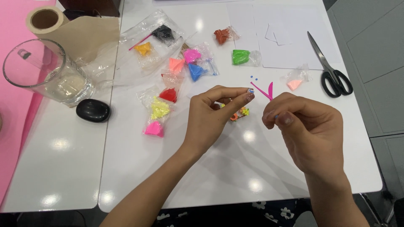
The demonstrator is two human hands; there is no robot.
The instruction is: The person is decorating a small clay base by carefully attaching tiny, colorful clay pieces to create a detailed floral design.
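Head view: the left hand (pixel 210 115) is raised over the middle of the white desk (pixel 139 168), its thumb and forefinger pinched together on a tiny blue clay bead (pixel 251 90) at the fingertip. The right hand (pixel 305 126) is held just beside it, fingers curled shut around a thin pink tool (pixel 266 91), whose forked tip sticks up between the two hands. A small piece in orange, yellow and green (pixel 239 113), perhaps a clay figure, is partly hidden under the left hand on the desk. Two blue dots (pixel 253 78) lie just beyond the fingertips. Small bags of coloured clay (pixel 189 63) are scattered toward the far edge. Black scissors (pixel 330 67) lie near the right edge, a drinking glass (pixel 42 69) and a black oval stone (pixel 93 110) near the left.
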